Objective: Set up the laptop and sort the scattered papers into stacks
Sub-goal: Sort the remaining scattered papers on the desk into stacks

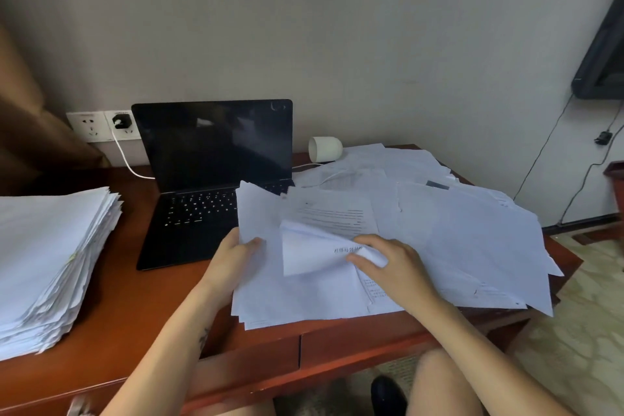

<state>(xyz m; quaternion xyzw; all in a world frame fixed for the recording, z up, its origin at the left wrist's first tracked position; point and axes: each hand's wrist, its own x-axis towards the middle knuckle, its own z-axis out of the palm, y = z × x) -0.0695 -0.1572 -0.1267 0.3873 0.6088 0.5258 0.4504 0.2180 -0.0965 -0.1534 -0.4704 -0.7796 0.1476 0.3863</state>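
Papers [472, 240]: thin, limp, likely slippery sheets, lay strewn over desk [135, 314], centre-right of frame. Left hand [236, 258] gripped the pile's left edge; right hand [393, 267] pinched curled sheet [314, 253]. Best taken by edges.

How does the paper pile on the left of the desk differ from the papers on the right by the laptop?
The left stack is tall and roughly squared; the scattered papers lie spread at many angles. No hand touches the left stack; the left hand and right hand both grip the scattered papers. The left stack sits apart from the laptop; the scattered papers overlap its keyboard. Both are white sheets on the desk.
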